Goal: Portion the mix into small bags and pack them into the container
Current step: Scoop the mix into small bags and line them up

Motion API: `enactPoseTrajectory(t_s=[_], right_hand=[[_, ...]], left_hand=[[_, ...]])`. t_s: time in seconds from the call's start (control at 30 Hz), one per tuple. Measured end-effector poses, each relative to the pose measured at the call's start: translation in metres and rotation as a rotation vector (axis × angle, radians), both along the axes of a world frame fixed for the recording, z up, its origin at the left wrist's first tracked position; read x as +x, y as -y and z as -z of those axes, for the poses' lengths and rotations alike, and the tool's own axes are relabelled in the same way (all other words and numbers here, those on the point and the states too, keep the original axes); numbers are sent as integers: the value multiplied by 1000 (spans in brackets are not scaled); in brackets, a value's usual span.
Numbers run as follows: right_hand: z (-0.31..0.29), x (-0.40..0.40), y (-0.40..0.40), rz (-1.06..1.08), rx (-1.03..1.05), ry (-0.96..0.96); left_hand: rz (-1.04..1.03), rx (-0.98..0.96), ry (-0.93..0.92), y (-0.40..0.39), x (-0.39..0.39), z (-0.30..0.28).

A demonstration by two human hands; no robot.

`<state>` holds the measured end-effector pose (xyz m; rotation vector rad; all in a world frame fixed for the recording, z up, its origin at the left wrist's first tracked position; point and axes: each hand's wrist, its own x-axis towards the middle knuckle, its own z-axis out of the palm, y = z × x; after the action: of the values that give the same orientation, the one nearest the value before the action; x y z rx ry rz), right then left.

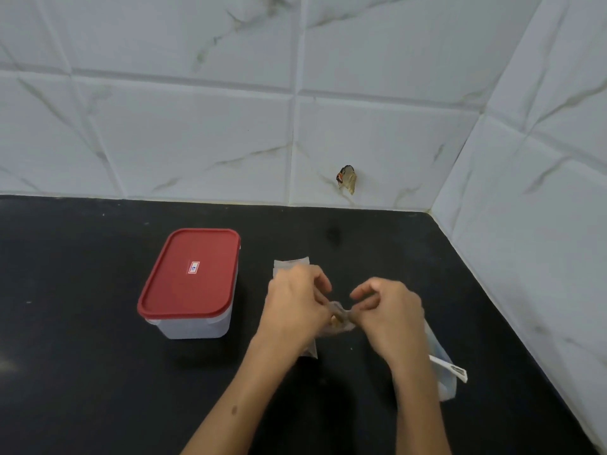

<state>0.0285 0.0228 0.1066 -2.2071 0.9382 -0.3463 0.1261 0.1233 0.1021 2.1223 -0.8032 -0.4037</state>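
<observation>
A small clear bag (338, 318) with some brownish mix in it is held between both hands above the black counter. My left hand (295, 307) pinches its left side and my right hand (391, 313) pinches its right side, fingers curled. Under my left hand lies a small stack of clear empty bags (290, 262). A larger clear bag (443, 372) with a white label lies behind my right wrist, mostly hidden. The container (190, 284), translucent with a red lid closed on it, stands to the left of my hands.
The black counter (82, 372) runs to white marbled tile walls at the back and right, which meet in a corner. A small scrap (346, 178) sticks to the back wall just above the counter.
</observation>
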Motion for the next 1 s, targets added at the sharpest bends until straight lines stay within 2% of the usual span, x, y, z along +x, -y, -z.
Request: enactPoseTrajectory(t_s=[0.1, 0.17, 0.23, 0.43, 0.5, 0.6, 0.73, 0.9, 1.0], right_hand=[[-2, 4, 2, -15, 114, 90], [-5, 3, 2, 32, 64, 98], [-4, 4, 1, 41, 48, 131], [-3, -2, -2, -5, 228, 268], [-2, -2, -3, 20, 278, 305], [-1, -4, -3, 94, 363, 380], [2, -10, 1, 128, 485, 424], [6, -19, 7, 62, 794, 598], [12, -24, 11, -107, 747, 519]], left_hand=[[7, -13, 7, -2, 8, -1], [-15, -40, 7, -8, 16, -3], [25, -85, -60, -13, 23, -1], [240, -304, -374, -26, 32, 7], [303, -308, -481, -29, 31, 10], [406, -278, -491, -30, 29, 17], [363, -465, -525, -28, 23, 23], [250, -680, -531, -21, 17, 27], [230, -721, -544, -19, 14, 28]])
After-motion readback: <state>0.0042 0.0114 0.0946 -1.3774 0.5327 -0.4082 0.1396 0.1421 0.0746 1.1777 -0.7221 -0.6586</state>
